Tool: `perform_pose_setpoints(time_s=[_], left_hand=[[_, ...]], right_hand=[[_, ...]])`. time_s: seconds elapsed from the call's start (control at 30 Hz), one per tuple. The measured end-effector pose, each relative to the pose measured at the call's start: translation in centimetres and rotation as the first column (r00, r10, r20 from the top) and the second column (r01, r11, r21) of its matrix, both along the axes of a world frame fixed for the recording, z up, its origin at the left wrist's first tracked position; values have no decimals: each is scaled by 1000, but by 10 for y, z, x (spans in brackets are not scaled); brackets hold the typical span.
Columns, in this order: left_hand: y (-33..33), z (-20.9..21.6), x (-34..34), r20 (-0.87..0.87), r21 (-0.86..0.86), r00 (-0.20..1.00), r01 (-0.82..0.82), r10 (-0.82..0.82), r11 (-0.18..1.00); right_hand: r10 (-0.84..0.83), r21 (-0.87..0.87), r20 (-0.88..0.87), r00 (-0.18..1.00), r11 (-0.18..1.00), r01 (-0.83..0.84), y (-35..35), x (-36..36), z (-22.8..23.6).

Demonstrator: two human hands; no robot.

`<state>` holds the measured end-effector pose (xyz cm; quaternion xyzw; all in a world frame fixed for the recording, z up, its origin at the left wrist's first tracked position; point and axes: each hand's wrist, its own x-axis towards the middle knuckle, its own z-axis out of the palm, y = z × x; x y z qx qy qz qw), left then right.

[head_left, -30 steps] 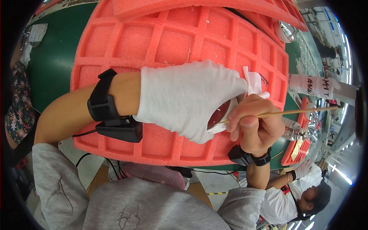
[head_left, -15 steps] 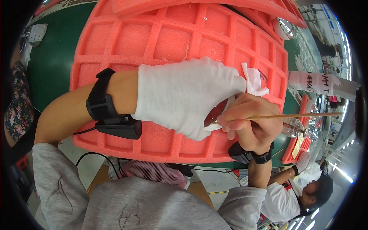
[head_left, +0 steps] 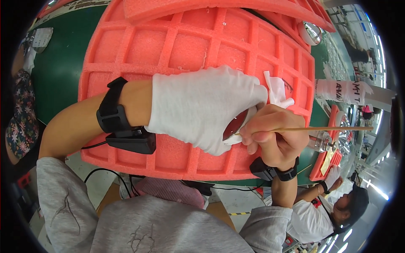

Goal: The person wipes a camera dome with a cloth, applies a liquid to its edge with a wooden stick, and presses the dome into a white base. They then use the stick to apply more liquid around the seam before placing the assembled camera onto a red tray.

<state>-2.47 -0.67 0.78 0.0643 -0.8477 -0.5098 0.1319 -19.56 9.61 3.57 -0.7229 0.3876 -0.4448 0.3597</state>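
My left hand (head_left: 206,107), in a white glove, is closed around a dark red, glossy rounded part with a white rim (head_left: 235,125); the glove hides most of the part. My right hand (head_left: 276,135) is bare and pinches a thin wooden stick (head_left: 329,128) like a pen. The stick's tip meets the part near its rim, while its long end points right. Both hands are above a pink foam tray (head_left: 185,48) divided into square pockets. A white cloth (head_left: 277,88) lies on the tray just beyond my right hand.
More pink foam (head_left: 211,5) overlaps the tray's far edge, beside a shiny domed part (head_left: 311,33). A taped post (head_left: 341,90) stands at the right, near a glass jar (head_left: 321,141) and a small pink rack (head_left: 331,162). A co-worker (head_left: 314,219) is at lower right.
The red part is tilted slightly, so more of its dark face shows. My right hand and the stick have shifted a little left. The co-worker's hand has moved slightly.
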Motion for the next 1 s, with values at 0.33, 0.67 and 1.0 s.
perform_pose_setpoints(time_s=[0.33,0.67,1.0], left_hand=[[1,5,0,47,34,999,14,-16,999],[1,5,-1,58,15,998,19,-20,1000],[0,7,-2,65,-5,998,24,-23,1000]], right_hand=[[75,-94,-3,997,993,-75,-5,-1,-6],[95,-52,-5,995,994,-95,-6,-5,-5],[109,2,35,993,994,-109,-7,-5,-2]])
